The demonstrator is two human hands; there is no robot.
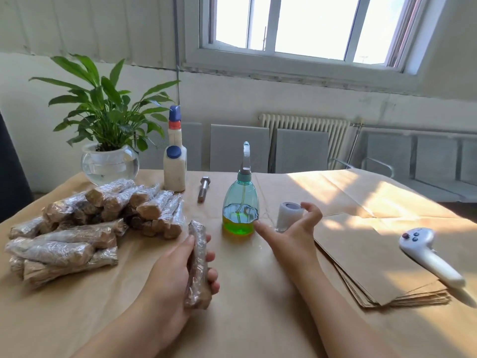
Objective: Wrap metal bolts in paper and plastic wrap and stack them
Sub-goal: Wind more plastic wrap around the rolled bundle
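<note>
L hand (pixel 178 270) has its fingers curled round a wrapped bolt (pixel 197 267), held just above the desk (pixel 258 319), near the pile of wrapped bolts (pixel 85 228). R hand (pixel 291 236) hangs spread and holding nothing, beside the wrap roll (pixel 289 215). One bare bolt (pixel 204 188) lies farther back. Risk, imo: slick film, so dropping it carelessly on the pile's slope could roll bundles off; R hand may also knock the spray bottle (pixel 240 202).
</note>
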